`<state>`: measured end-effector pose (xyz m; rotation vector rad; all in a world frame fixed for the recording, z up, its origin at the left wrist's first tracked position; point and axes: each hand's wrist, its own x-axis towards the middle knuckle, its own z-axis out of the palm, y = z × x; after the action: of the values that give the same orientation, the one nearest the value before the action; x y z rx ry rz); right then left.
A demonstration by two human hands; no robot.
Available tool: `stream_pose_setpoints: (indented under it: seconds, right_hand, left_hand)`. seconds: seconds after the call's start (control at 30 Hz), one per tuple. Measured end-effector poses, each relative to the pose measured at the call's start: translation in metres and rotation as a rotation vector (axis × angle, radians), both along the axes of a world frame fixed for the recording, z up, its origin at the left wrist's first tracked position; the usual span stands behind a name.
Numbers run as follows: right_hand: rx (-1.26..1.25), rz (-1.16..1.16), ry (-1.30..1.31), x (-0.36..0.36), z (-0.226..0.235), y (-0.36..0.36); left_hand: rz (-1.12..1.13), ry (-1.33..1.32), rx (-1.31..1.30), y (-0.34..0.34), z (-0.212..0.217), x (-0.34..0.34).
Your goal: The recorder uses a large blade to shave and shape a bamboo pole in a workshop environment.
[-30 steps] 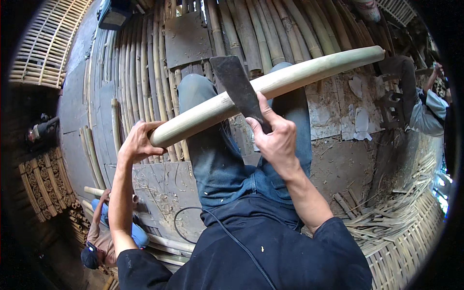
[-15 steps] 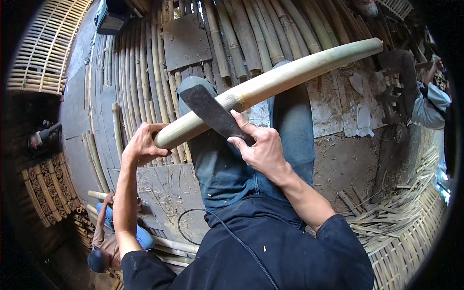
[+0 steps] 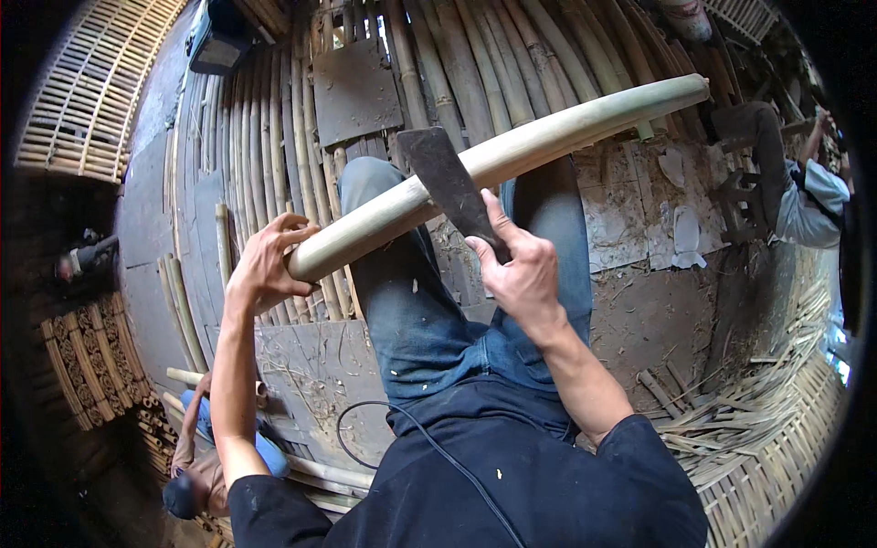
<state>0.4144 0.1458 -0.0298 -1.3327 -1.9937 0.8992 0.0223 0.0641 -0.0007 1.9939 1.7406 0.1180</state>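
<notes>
A thick, pale green bamboo pole (image 3: 548,130) slants across my knees, rising from near left to far right. My left hand (image 3: 267,260) is closed round its near end, with the thumb below and the fingers above. My right hand (image 3: 523,265) grips a broad, dark bamboo knife (image 3: 448,181) by its lower end; the handle is hidden in my fist. The blade lies across the pole a little left of its middle, its squared tip reaching past the far side.
Bamboo poles (image 3: 265,137) line the floor ahead, with a flat board (image 3: 356,91) on them. Split strips (image 3: 731,411) and a woven basket (image 3: 767,484) lie right. One person (image 3: 215,457) sits at lower left, another (image 3: 808,205) at far right. A cable (image 3: 457,470) crosses my shirt.
My right hand and the knife have moved right along the pole. The brown patch beside the blade no longer shows. The pole's far end has shifted slightly left; my left hand stays at the near end.
</notes>
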Motion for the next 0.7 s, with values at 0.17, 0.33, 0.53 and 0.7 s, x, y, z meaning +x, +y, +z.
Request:
stream_pose_setpoints:
  seconds: [0.17,0.33,0.53,0.7]
  right_hand:
    - [-0.041,-0.138,0.086,0.027,-0.001,0.024]
    - [-0.009,-0.418,-0.003,0.057,-0.007,0.053]
    - [0.079,-0.019,-0.077,-0.003,-0.005,0.002]
    - [-0.085,-0.018,0.014,0.007,0.002,0.015]
  left_hand:
    - [0.251,0.257,0.157,-0.049,-0.023,0.023]
    - [0.219,0.182,0.153,-0.053,-0.017,0.018]
    - [0.132,0.107,-0.013,-0.019,-0.017,0.01]
    - [0.164,0.035,0.005,-0.025,-0.02,-0.001]
